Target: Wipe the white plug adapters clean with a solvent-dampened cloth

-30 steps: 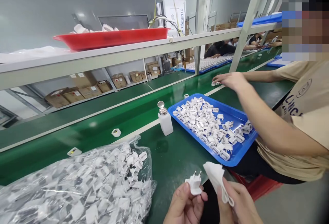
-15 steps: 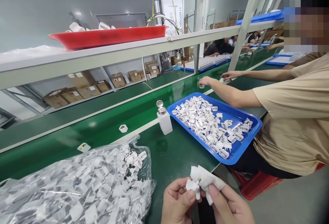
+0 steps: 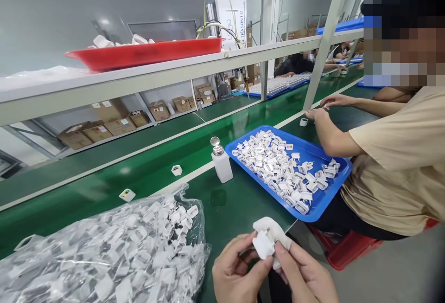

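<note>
Near the bottom centre, my left hand (image 3: 236, 268) is closed on a small white plug part (image 3: 264, 244) with metal pins. Beside it my right hand (image 3: 303, 273) pinches a folded white cloth (image 3: 268, 223), which lies behind and against the plug's pins. Both hands are close together at the bench's front edge. Up and to the right of them is a blue tray (image 3: 318, 212) heaped with similar white parts. To the left, a clear plastic bag (image 3: 139, 252) is full of white pieces.
A white bottle (image 3: 222, 167) with a metal lid stands left of the tray. White housings (image 3: 176, 170) lie on the green belt (image 3: 104, 173). A red tray (image 3: 149, 54) rests on the shelf above. At right, a co-worker's arms (image 3: 333, 131) reach over the bench.
The plug part has turned in my fingers, showing a broader white face. The housings on the belt have shifted right. The co-worker's hands have drawn back right, and a white housing now shows beside them.
</note>
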`<state>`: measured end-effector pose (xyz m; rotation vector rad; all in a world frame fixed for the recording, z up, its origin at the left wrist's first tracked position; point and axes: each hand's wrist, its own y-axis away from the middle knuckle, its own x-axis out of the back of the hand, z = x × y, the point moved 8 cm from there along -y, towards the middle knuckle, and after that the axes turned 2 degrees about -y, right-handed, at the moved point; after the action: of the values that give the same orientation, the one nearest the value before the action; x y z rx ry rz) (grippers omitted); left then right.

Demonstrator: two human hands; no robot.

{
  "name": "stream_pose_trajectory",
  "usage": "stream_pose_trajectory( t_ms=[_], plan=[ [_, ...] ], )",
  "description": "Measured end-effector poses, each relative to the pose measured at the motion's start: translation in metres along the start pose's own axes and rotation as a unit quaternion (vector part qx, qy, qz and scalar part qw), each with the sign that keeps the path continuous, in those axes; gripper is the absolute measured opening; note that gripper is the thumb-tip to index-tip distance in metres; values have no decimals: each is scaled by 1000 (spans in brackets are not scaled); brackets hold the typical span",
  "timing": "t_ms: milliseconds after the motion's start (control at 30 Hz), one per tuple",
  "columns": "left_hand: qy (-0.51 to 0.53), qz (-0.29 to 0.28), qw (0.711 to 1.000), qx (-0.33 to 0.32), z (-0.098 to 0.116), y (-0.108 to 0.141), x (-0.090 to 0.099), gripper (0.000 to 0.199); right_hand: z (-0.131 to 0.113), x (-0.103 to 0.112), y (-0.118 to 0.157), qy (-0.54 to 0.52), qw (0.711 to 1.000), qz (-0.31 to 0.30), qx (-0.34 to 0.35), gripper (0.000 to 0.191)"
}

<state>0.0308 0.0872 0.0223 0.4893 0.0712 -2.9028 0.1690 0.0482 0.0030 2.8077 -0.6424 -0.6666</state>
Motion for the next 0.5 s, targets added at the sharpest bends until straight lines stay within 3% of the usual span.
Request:
stream_pose_trajectory(
  t_ms=[133,233,300,367,433,500],
  plan=[
    [-118,-18,982,-144,23,1,0,26,25,-8,-14,-132,982,-106,-78,45],
    [-138,21,977,-159,27,-2,8,25,37,-6,-16,-182,968,-129,-111,40],
    [-101,44,990,-89,18,-8,14,27,42,-5,-14,-194,963,-131,-134,38],
    [-12,38,999,31,1,-13,15,34,42,-5,-11,-201,959,-127,-152,38],
    [96,12,985,143,-14,-14,10,37,36,1,-12,-213,962,-92,-144,38],
    [173,-7,960,221,-21,-12,4,34,25,15,-17,-225,968,-6,-108,40]
  ],
)
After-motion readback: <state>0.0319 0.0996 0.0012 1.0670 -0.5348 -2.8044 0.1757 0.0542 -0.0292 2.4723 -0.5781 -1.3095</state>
